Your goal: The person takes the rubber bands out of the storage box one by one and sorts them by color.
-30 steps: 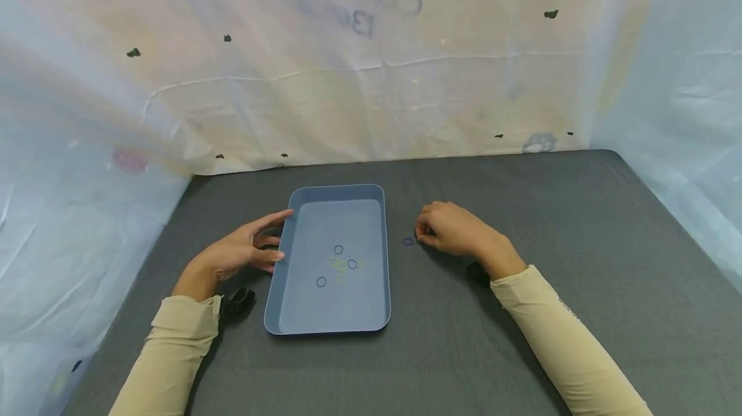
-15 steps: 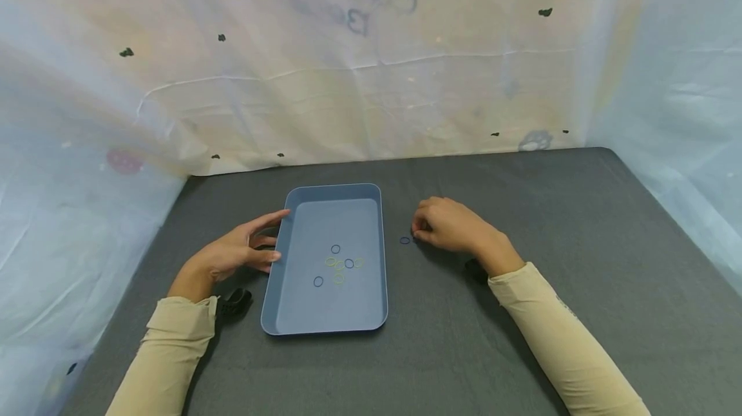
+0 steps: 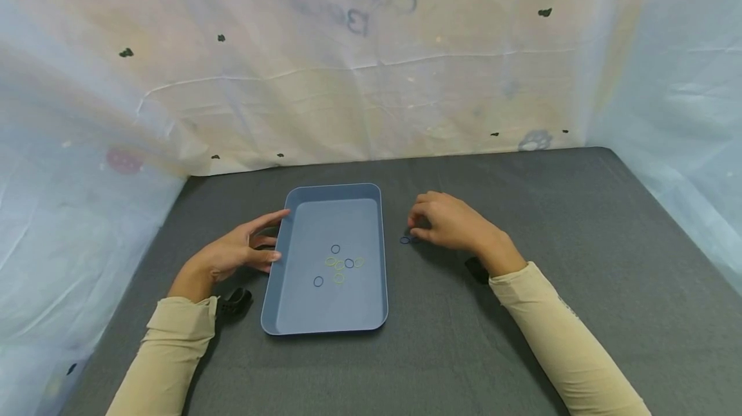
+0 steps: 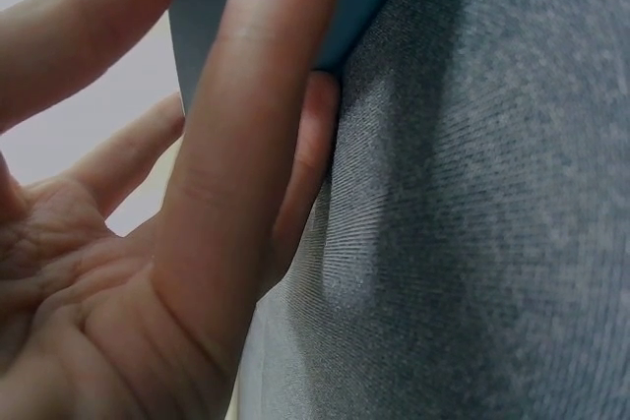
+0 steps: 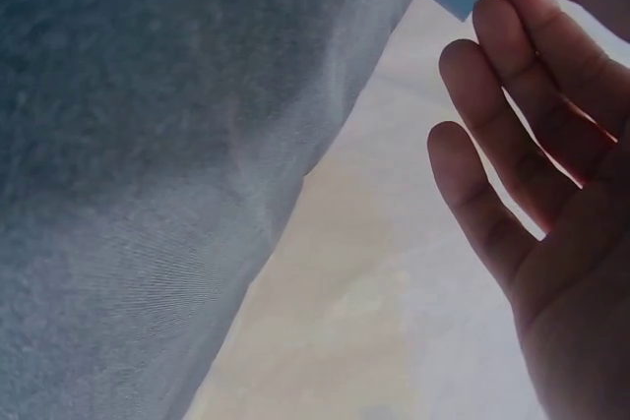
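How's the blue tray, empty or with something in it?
Not empty: in the head view, the tray has several thin yellow rings and dark rings lying flat on its floor.

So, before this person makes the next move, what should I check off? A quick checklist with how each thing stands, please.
1. Blue tray flat on the grey cloth: ok, it appears to lie level.
2. Left hand's grip touching the tray: ok, fingertips are at its left edge.
3. Placed rings inside the tray: ok, three dark rings and four yellowish rings lie there.
4. Every ring in the tray: not ok, at least one loose dark ring lies on the cloth to its right.
5. Right hand's grip holding a ring: cannot tell, nothing shows clearly at the fingertips.
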The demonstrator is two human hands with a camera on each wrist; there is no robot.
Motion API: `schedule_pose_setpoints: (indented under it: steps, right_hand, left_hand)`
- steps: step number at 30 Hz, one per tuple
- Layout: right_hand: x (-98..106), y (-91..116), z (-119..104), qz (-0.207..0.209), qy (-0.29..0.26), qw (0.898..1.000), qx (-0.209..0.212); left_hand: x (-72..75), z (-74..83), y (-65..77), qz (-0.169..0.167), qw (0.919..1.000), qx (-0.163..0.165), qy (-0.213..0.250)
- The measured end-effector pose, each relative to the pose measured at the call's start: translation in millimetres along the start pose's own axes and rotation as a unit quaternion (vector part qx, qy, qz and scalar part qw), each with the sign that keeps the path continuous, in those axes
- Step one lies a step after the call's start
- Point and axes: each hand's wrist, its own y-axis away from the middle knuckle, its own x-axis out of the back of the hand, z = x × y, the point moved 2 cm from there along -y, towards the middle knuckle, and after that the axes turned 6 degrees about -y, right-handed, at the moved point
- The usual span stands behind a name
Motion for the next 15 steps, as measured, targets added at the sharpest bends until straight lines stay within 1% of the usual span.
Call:
schedule_pose_setpoints:
  steps: [8,15]
  right_hand:
    - [5,0,-6,0.025,-0.013,1.0,0.013]
    - [5,-4,-15,0.037,-0.012,0.998,0.044]
  left_hand:
    - [1.9,2.3,0.4,0.0,1.0,0.002,-0.005]
    - [1.3,1.6,2.3,0.001,1.0,0.004,-0.004]
